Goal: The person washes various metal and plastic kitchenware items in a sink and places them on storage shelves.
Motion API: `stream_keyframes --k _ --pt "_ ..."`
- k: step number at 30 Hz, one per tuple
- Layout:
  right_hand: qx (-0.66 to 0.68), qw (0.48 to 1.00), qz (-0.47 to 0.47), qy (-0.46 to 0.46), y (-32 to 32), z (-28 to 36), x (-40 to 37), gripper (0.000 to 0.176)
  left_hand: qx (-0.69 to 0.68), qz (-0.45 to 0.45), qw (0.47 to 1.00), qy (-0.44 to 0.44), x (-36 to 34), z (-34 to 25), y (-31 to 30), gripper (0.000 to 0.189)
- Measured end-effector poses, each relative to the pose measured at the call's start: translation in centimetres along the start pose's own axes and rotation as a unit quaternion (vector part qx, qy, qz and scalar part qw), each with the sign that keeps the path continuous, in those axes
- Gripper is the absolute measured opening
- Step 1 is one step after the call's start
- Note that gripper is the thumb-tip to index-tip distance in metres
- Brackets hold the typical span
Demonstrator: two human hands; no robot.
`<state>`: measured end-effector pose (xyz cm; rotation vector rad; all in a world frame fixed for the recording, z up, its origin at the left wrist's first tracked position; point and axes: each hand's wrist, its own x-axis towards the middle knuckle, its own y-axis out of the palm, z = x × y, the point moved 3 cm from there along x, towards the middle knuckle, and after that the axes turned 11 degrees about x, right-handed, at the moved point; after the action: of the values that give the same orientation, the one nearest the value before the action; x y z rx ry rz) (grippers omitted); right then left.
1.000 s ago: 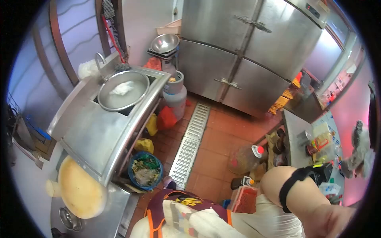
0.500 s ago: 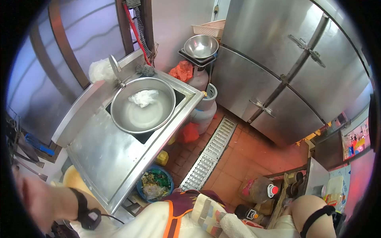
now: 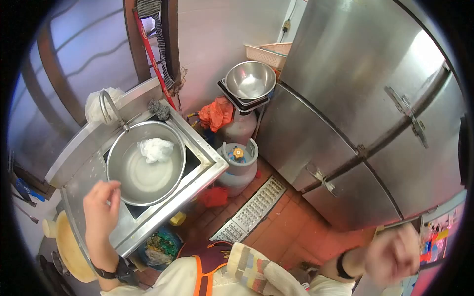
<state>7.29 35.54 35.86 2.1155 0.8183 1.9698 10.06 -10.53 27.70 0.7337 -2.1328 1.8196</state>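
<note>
My left hand [image 3: 101, 209] hovers over the steel counter beside the near rim of a large metal basin [image 3: 145, 165]; its fingers are loosely curled and hold nothing. The basin sits in the sink and holds water and a white crumpled cloth [image 3: 155, 149]. A curved tap [image 3: 109, 106] stands behind it. My right hand [image 3: 392, 254] is blurred at the lower right, away from the counter, and I see nothing in it.
A gas cylinder [image 3: 238, 163] stands right of the sink, with a steel bowl [image 3: 250, 81] on a stand behind it. A large steel fridge [image 3: 375, 113] fills the right. A floor drain grate [image 3: 252, 209] and a waste bucket [image 3: 158, 246] lie below.
The view has swung left and closer to the sink. My left hand has risen from the lower left up to the basin's rim. My right arm has lifted into view at the lower right.
</note>
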Motion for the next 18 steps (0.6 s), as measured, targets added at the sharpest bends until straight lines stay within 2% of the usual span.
stream_keyframes --k 1,3,4,5,7,9,11,12,13,15,18 --pt "-0.101 0.990 0.039 0.094 -1.4 -3.6 -1.3 0.012 0.015 0.027 0.999 -0.026 -0.1 0.0 0.8 0.013" --pt "-0.155 0.943 0.035 0.293 -4.2 -10.5 -4.8 0.012 0.023 0.066 0.995 -0.077 -0.4 0.5 2.6 0.013" --pt "-0.193 0.889 -0.031 0.414 -5.6 -13.8 -7.0 0.012 0.027 0.086 0.991 -0.101 -0.5 0.7 3.3 0.012" --pt "-0.133 0.831 -0.083 0.533 -6.6 -16.8 -9.3 0.013 0.022 0.089 0.988 -0.123 -0.5 0.9 4.2 0.012" --pt "-0.100 0.735 -0.109 0.662 -9.0 -22.0 -14.6 0.013 0.010 0.095 0.982 -0.165 -0.3 1.7 6.0 0.012" --pt "-0.069 0.679 -0.112 0.722 -9.9 -25.6 -19.5 0.012 -0.006 0.094 0.979 -0.178 0.3 2.7 7.9 0.012" --pt "-0.027 0.596 -0.114 0.794 -10.1 -28.3 -23.2 0.012 -0.036 0.068 0.982 -0.175 1.4 4.4 10.2 0.012" --pt "-0.025 0.578 -0.092 0.810 -9.7 -29.7 -24.3 0.012 -0.054 0.082 0.968 -0.231 2.4 4.9 11.0 0.012" --pt "-0.023 0.553 -0.073 0.830 -9.7 -30.7 -25.3 0.012 -0.039 0.070 0.972 -0.223 3.5 4.8 11.6 0.012" --pt "-0.018 0.536 -0.056 0.842 -10.1 -32.7 -26.4 0.013 0.003 0.054 0.977 -0.204 6.0 4.4 11.6 0.012" --pt "-0.007 0.511 -0.044 0.858 -11.6 -36.0 -27.6 0.015 -0.041 0.046 0.973 -0.220 8.6 3.1 11.8 0.012"
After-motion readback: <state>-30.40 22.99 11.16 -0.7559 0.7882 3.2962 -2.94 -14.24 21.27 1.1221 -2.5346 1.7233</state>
